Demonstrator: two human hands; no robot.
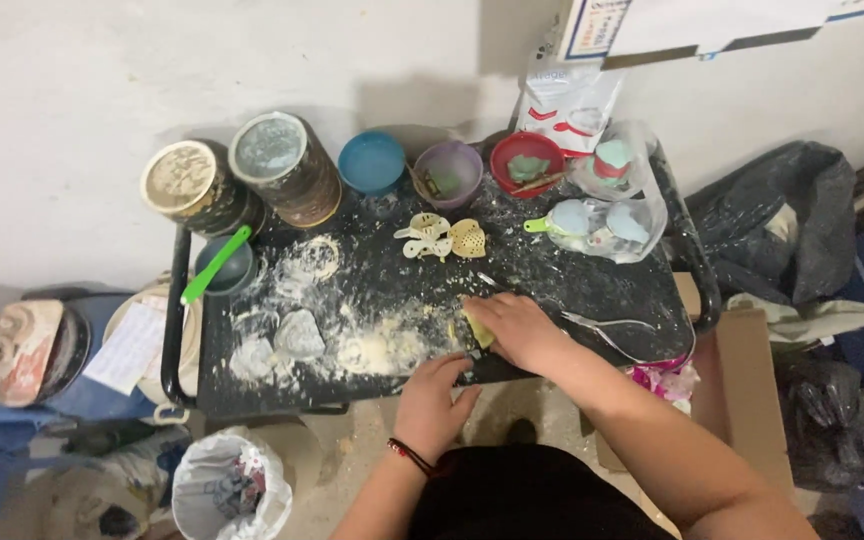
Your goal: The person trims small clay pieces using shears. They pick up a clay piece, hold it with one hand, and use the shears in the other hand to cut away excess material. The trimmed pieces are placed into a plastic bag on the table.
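Observation:
My right hand (517, 328) presses a yellow-green sponge (478, 330) on the black, powder-strewn table (592, 285) near its front edge. Cupped with its fingers apart, my left hand (430, 405) sits just below that front edge, under the sponge, with nothing visibly held. White powder and crumbs (377, 350) lie to the left of the sponge.
Two lidded tins (242, 180), blue, purple and red bowls (447, 170), cream dental trays (442, 238), a clear bag of casts (607, 215), a green-handled bowl (220, 268) and metal pliers (607, 325) stand on the table. A lined bin (232, 490) sits below left; black bags (772, 220) at right.

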